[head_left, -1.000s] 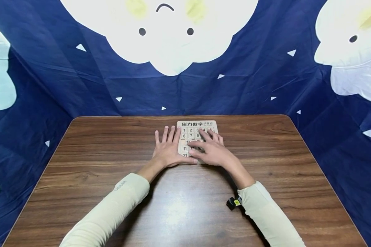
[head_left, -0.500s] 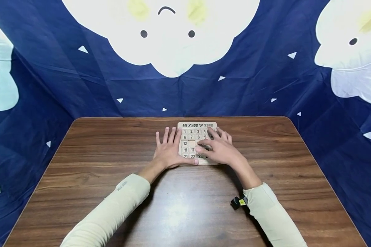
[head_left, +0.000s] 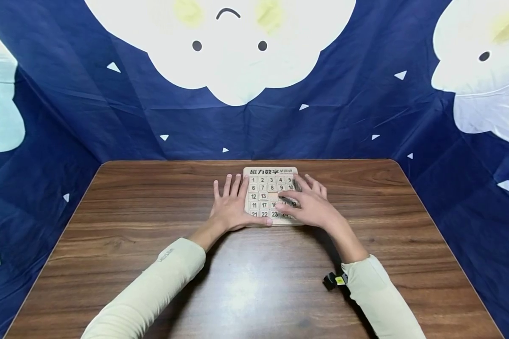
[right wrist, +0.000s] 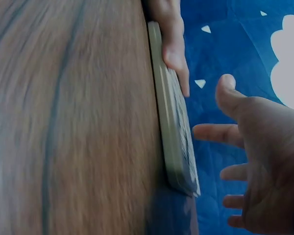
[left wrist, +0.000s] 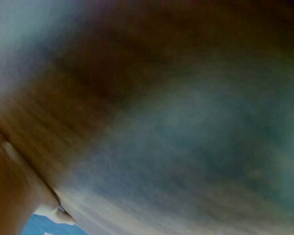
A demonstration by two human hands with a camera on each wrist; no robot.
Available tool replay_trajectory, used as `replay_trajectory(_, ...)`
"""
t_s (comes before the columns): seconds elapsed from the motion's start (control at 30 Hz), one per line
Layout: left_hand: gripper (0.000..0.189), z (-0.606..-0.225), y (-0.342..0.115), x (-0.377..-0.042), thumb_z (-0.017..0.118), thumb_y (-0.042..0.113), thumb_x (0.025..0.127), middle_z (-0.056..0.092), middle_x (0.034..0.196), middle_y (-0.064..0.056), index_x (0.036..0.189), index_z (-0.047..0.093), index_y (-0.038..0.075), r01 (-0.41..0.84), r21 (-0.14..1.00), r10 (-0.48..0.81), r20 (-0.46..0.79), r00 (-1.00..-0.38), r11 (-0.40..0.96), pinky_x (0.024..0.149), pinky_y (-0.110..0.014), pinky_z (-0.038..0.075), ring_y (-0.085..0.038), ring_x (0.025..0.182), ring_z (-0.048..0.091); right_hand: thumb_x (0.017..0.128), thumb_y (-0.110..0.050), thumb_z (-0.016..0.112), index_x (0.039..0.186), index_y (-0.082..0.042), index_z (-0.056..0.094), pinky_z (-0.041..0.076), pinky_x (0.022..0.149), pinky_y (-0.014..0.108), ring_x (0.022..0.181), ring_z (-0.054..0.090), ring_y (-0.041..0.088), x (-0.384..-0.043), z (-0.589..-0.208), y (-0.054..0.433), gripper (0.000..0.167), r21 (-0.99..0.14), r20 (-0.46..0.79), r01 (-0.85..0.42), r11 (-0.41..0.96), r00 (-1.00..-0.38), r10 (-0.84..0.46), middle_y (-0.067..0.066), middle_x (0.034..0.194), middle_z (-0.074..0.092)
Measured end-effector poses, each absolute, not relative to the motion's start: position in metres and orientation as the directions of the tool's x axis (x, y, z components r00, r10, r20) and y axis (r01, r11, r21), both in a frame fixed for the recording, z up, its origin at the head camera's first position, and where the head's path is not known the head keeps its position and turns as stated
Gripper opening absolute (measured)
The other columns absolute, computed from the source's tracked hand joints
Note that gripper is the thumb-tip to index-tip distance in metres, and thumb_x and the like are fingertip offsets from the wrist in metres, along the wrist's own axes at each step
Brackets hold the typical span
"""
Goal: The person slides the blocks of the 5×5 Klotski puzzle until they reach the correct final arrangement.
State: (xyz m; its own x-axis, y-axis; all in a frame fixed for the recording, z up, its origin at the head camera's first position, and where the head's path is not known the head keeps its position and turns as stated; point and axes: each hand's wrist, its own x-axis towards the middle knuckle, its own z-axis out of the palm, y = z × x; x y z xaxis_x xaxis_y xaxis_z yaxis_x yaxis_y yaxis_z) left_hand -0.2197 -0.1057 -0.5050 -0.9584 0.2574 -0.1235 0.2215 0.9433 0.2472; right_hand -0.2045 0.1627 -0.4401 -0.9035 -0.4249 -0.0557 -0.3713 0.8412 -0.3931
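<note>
A pale sliding number puzzle point(head_left: 265, 171) lies flat near the table's far edge, Chinese characters along its top strip. Rows of numbered square tiles fill it, with one vacant slot point(head_left: 273, 196) in the third row, just right of tile 13 point(head_left: 263, 196). My left hand point(head_left: 230, 207) presses along the puzzle's left side, fingers straight and spread, thumb across its near edge. Over the right half hovers my right hand point(head_left: 314, 205), index fingertip right at the tile beside the slot. In the right wrist view its thumb and fingers point(right wrist: 218, 133) reach out, relaxed. It hides several tiles.
The brown wood-grain table point(head_left: 152, 197) surrounds the puzzle. Behind and at both sides hangs a blue cloth point(head_left: 131, 108) with white clouds and small triangles. A black wrist camera point(head_left: 330, 281) sits at the right sleeve. The left wrist view is mostly blurred tabletop.
My right hand has shifted rightward across the puzzle. Tiles 12 and 13 have slid left in the third row, so the vacant slot now sits farther right. My left hand stays put.
</note>
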Motion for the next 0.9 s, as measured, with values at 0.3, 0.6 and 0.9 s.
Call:
replay_trajectory(0.3, 0.166, -0.506, -0.106, -0.22, 0.068, 0.11, 0.064, -0.001, 0.192, -0.014, 0.183, -0.005, 0.02, 0.227, 0.247, 0.261, -0.113, -0.959, 0.942, 0.14, -0.07, -0.016, -0.04, 0.179, -0.01, 0.108, -0.062, 0.068, 0.158, -0.032, 0.068, 0.019, 0.13, 0.084, 0.169, 0.02, 0.063, -0.202, -0.449, 0.162, 0.058, -0.391, -0.088, -0.403, 0.827, -0.878, -0.47, 0.028, 0.186, 0.025)
replay_trajectory(0.6, 0.167, -0.507, -0.104, -0.22, 0.069, 0.109, 0.064, -0.003, 0.192, -0.013, 0.183, -0.006, 0.02, 0.219, 0.249, 0.256, -0.127, -0.958, 0.943, 0.139, -0.069, -0.017, -0.039, 0.179, -0.011, 0.107, -0.058, 0.071, 0.146, -0.029, 0.077, 0.018, 0.132, 0.082, 0.169, 0.023, 0.06, -0.19, -0.442, 0.172, 0.049, -0.397, -0.049, -0.41, 0.821, -0.884, -0.465, 0.025, 0.186, 0.028)
replay_trajectory(0.9, 0.165, -0.507, -0.105, -0.219, 0.069, 0.108, 0.065, -0.002, 0.192, -0.014, 0.183, -0.005, 0.02, 0.225, 0.238, 0.258, -0.114, -0.96, 0.945, 0.14, -0.07, -0.016, -0.04, 0.179, -0.011, 0.108, -0.06, 0.069, 0.154, -0.032, 0.072, 0.018, 0.13, 0.085, 0.169, 0.021, 0.064, -0.192, -0.445, 0.175, 0.054, -0.366, -0.098, -0.38, 0.849, -0.892, -0.441, 0.026, 0.186, 0.025)
